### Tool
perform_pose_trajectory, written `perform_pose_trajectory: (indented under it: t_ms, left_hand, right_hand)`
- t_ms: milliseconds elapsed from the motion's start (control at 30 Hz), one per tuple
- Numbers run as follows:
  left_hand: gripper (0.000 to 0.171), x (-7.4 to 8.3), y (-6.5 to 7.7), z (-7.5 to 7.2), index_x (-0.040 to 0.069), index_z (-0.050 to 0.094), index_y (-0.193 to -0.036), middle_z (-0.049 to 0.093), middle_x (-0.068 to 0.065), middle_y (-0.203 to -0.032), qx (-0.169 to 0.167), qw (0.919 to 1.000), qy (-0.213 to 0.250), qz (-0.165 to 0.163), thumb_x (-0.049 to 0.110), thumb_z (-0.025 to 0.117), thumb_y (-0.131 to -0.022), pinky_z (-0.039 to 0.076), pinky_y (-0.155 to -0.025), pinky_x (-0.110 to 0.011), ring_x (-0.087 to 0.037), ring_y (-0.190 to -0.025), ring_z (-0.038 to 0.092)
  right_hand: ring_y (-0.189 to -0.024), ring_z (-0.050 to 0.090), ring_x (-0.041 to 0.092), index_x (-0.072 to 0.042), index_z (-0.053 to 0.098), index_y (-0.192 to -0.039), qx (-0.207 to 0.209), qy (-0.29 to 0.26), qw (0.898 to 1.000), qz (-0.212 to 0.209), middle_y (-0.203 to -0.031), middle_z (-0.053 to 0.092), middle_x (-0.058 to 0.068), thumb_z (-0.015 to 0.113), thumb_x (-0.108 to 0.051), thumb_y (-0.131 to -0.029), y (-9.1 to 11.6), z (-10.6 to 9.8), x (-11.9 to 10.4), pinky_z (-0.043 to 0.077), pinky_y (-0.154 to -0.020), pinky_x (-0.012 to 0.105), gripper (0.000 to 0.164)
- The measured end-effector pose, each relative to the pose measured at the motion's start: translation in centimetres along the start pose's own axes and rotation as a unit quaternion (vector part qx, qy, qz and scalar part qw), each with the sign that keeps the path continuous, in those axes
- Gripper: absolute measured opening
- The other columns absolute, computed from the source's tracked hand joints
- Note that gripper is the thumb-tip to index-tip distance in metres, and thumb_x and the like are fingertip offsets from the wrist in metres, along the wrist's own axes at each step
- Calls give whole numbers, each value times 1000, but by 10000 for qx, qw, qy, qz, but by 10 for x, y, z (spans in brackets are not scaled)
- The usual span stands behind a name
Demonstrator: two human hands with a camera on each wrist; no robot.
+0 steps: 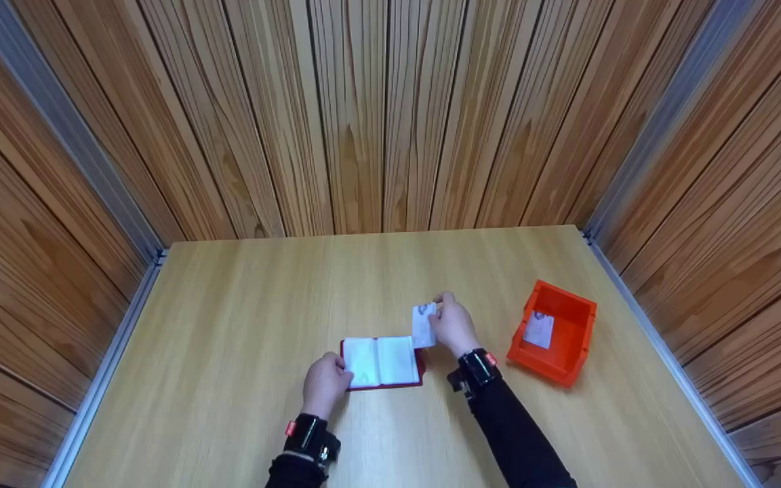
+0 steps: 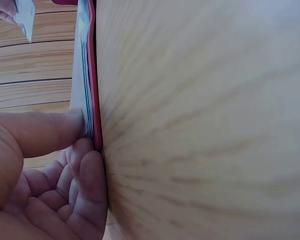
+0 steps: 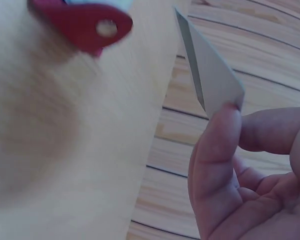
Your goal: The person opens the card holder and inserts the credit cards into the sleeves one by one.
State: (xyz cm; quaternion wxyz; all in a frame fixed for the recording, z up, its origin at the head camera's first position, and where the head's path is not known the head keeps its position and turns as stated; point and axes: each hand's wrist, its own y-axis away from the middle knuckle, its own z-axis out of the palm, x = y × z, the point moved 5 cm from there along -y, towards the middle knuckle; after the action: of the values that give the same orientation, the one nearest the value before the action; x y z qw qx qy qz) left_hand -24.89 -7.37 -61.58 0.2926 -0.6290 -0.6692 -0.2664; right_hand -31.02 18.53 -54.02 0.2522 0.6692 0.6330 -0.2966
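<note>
A red-covered card holder point(image 1: 397, 360) lies open on the table, pale clear-looking sleeves showing on both sides. My left hand point(image 1: 326, 383) pinches its left edge, the thumb on top of the sleeves point(image 2: 85, 75) and curled fingers against the red cover point(image 2: 94, 95). Between the thumb and fingers of my right hand point(image 1: 455, 327) is a thin white card point(image 1: 423, 327) with a small print near its top. This card is raised over the holder's upper right corner, and in the right wrist view the card point(image 3: 210, 70) stands tilted. A red closure flap point(image 3: 82, 25) with a round snap sticks out from the holder's right side.
An orange bin point(image 1: 577, 339) stands on the right of the table, with another white printed card point(image 1: 539, 330) inside it. Wood-plank walls point(image 1: 363, 122) close off the back and both sides, and metal rails point(image 1: 662, 359) run along the table's side edges.
</note>
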Motion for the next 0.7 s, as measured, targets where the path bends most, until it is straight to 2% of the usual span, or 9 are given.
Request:
perform_pose_trajectory:
  t_ms: [200,467,700]
  left_hand:
    - [13,0,0,0,2,61,-85,60,-4,-76,51,10000,-16,42,2,71,-77,48,-66,-40,-22,-71,57]
    - [15,0,0,-1,2,61,-85,61,-4,-74,72,9999,-18,123,3,73,-75,49,-67,-40,-23,-70,59]
    - [16,0,-1,0,2,61,-85,61,-4,-75,23,10000,-55,8,4,74,-75,49,-67,-40,-22,-70,58]
  right_hand:
    - [-66,53,19,3,53,-120,-215,-40,9997,-78,-79,56,5,62,-2,-92,6,16,-7,44,-57,30,30]
    - [-67,54,18,0,53,-120,-607,-70,9981,46,-79,55,5,61,-3,-94,13,37,-12,45,-57,30,28]
    - [-67,54,18,0,53,-120,-822,107,9965,-37,-80,55,4,62,-4,-94,17,50,-15,45,-58,31,28]
